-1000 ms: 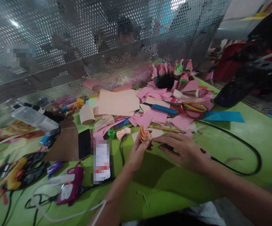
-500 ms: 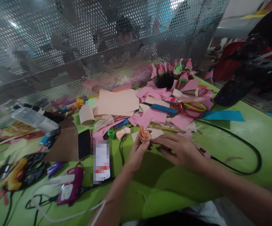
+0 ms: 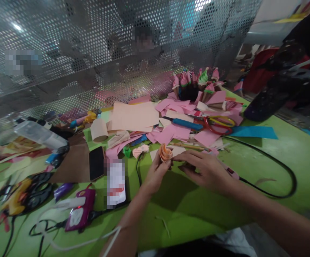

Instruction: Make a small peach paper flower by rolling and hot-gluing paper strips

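Note:
A peach-coloured paper swirl point(image 3: 165, 152), layered like a rose, is pinched upright between the thumb and fingers of my left hand point(image 3: 157, 174). My right hand point(image 3: 207, 171) is just to the right of it, index finger stretched toward the swirl's side and thumb apart below. Whether that fingertip touches the paper is too small to tell. Behind the hands a pale paper piece point(image 3: 154, 154) lies partly hidden. Left of them are a crumpled pale pink piece point(image 3: 140, 151) and a small green folded piece point(image 3: 126, 152).
Pink paper scraps point(image 3: 171, 134), peach sheets point(image 3: 133, 117), a blue-handled tool point(image 3: 187, 124) and red-and-yellow scissors point(image 3: 218, 125) spread behind my hands. Paper cones with swirls point(image 3: 203, 76) stand farther back. A black cable point(image 3: 295, 178) loops right. Phones point(image 3: 96, 163) and a magenta device point(image 3: 81, 210) lie left.
The peach swirl has turned slightly in my left hand, so more of its spiral top faces me. My right hand has barely shifted beside it.

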`<state>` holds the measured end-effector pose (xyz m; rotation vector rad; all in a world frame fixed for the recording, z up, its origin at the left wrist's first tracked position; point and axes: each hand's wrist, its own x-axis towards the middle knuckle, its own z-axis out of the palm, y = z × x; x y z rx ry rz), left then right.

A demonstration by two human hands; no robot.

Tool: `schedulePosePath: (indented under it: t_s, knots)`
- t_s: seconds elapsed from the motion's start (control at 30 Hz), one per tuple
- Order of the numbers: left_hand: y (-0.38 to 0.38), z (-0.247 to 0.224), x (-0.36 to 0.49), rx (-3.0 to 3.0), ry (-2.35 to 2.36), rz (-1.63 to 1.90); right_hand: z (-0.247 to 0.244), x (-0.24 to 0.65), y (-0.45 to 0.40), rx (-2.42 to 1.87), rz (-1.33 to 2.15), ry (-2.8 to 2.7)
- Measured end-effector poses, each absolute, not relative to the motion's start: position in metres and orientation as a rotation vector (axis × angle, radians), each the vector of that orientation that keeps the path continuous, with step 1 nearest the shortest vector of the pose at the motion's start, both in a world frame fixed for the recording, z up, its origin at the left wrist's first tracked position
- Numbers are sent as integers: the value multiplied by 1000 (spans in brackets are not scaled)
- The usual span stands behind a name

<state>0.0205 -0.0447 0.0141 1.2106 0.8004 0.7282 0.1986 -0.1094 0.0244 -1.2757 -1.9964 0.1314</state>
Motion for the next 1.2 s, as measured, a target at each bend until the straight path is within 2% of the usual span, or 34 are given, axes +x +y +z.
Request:
schedulePosePath:
  t_s: [0.13,0.4,0.6,0.77,0.97,1.2]
  knots:
    - [-42,15,22,1162,775,754,32,208,-110,-1364,108,-1907]
    - [-34,7,21,1190,707,795,26,264,-150,-1846,-34,-1898]
    - [-33,6,19,1206,684,799,3,282,-172,-2098,363,-1764]
    - [-31,6,17,1232,673,785,-4,285,-166,-2009,678,-1477]
    - [-29,5,18,1187,685,795,13,282,-168,-1672,1082,-1009]
    - [-27,2,19,1129,666,822,34,264,-159,-1350,1325,-596]
